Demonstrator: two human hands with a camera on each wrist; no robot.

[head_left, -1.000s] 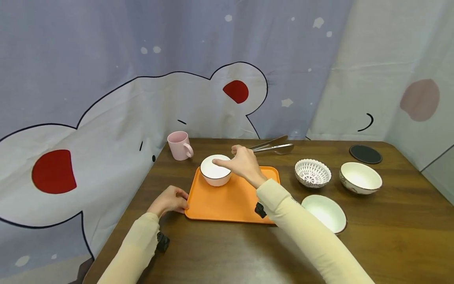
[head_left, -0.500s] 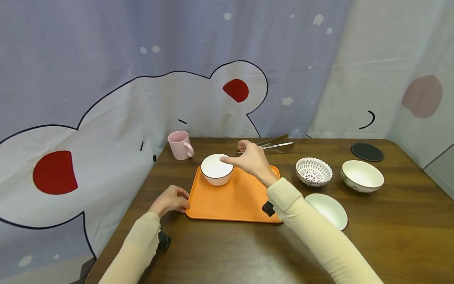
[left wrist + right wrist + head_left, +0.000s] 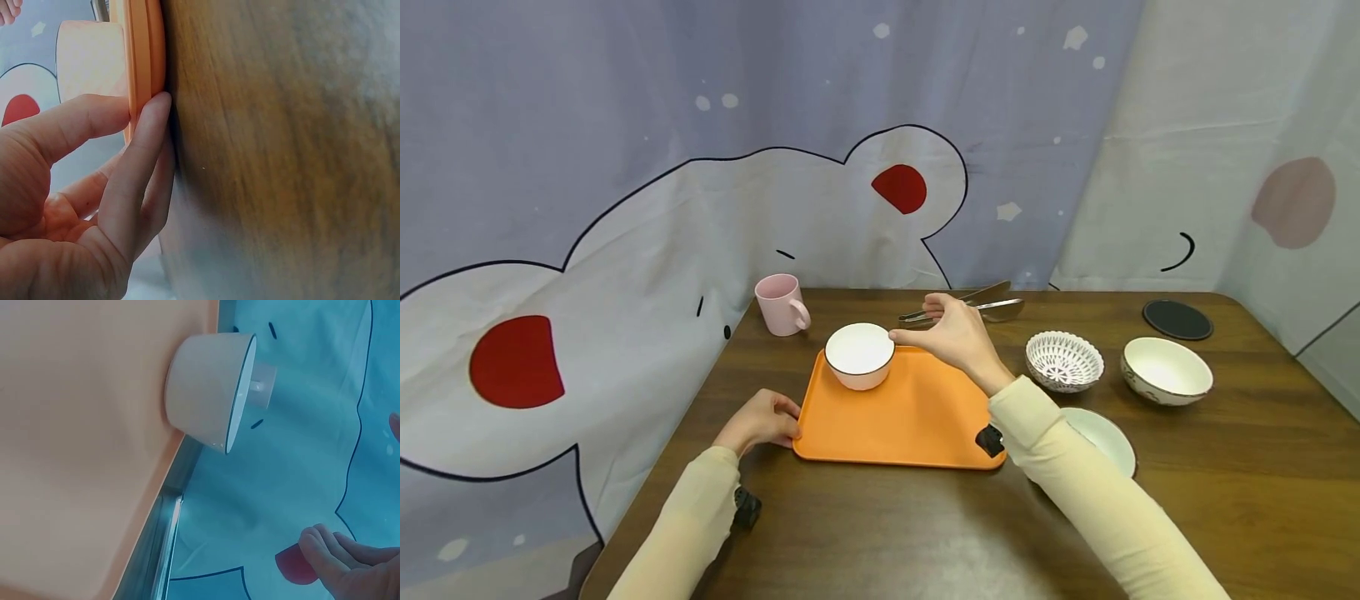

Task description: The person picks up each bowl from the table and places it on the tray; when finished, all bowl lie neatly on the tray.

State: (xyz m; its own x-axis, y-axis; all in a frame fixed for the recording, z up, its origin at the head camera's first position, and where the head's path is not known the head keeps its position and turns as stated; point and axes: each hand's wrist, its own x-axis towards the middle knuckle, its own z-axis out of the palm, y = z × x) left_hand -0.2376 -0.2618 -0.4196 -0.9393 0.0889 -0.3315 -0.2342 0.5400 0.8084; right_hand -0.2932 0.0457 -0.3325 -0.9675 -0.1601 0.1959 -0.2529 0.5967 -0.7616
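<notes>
An orange tray [image 3: 910, 417] lies on the table, and a white bowl [image 3: 860, 358] with a dark rim stands upright at its far left corner. At the tray's left edge, my left hand [image 3: 763, 419] pinches the rim. The left wrist view shows its thumb on the upper side of the tray [image 3: 142, 50] and fingertips [image 3: 159, 109] at the underside. My right hand [image 3: 958, 337] hovers over the tray's far side, right of the bowl, holding nothing. In the right wrist view a gap separates its fingers [image 3: 331, 550] from the bowl [image 3: 203, 387].
A pink mug [image 3: 779, 304] stands behind the tray. Metal utensils resembling tongs [image 3: 1000, 310] lie beyond my right hand. To the right are a patterned bowl [image 3: 1063, 362], a cream bowl [image 3: 1165, 372], a pale dish [image 3: 1105, 437] partly behind my sleeve, and a black disc [image 3: 1177, 320].
My right hand has moved rightward, away from the bowl, with its fingers apart. The bowl stays on the tray. My left hand keeps its place at the tray's edge.
</notes>
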